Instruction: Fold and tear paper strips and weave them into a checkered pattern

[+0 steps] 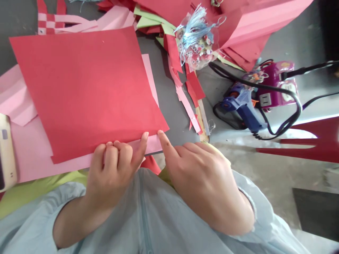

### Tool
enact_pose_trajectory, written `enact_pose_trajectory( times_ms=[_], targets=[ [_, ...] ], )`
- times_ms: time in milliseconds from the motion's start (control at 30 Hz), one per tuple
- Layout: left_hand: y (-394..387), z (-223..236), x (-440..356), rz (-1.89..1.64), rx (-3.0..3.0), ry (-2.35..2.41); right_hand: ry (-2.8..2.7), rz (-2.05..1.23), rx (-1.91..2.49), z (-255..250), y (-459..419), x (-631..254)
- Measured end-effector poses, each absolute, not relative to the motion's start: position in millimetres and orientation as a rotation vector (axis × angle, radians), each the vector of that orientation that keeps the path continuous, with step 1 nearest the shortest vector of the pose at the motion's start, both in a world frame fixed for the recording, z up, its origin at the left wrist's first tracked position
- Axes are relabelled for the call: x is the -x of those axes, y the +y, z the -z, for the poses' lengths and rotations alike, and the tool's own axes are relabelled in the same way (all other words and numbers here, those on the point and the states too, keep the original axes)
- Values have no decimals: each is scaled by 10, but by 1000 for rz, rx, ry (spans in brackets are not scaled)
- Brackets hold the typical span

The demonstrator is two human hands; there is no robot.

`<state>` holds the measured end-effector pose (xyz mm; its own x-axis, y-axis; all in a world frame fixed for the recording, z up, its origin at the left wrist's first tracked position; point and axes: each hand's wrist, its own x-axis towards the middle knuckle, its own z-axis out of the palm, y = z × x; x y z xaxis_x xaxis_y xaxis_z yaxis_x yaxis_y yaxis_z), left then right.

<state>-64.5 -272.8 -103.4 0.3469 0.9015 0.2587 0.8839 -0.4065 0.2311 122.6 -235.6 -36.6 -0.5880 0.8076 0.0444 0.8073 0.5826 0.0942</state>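
Note:
A large red paper sheet (87,88) lies on a pink sheet (31,158) on the grey table (174,106). My left hand (111,173) sits at the red sheet's near edge, fingers curled, the forefinger stretched onto the pink sheet's edge. My right hand (203,180) is beside it, its forefinger tip touching the red sheet's near right corner, the other fingers folded under. Neither hand visibly grips the paper.
Red, pink and green paper strips (185,84) and sheets pile at the back. A bag of googly eyes with blue thread (197,42) lies there. A blue glue gun (243,109) with black cord and a purple power strip (278,83) sit right. A cream device (6,151) is at left.

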Motion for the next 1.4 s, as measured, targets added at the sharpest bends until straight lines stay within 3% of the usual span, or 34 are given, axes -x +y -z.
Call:
enact_pose_trajectory(
  times_ms=[533, 1033, 1400],
  targets=[
    [-2835, 1020, 509, -235, -3069, 1894, 2863, -209, -1329, 429, -2392, -1219],
    [-3121, 822, 878, -91, -2894, 2097, 2758, -588, -1296, 510, -2459, -1062],
    [-3193, 893, 951, -100, -2839, 2158, 2716, -574, -1267, 508, -2471, -1084]
  ],
)
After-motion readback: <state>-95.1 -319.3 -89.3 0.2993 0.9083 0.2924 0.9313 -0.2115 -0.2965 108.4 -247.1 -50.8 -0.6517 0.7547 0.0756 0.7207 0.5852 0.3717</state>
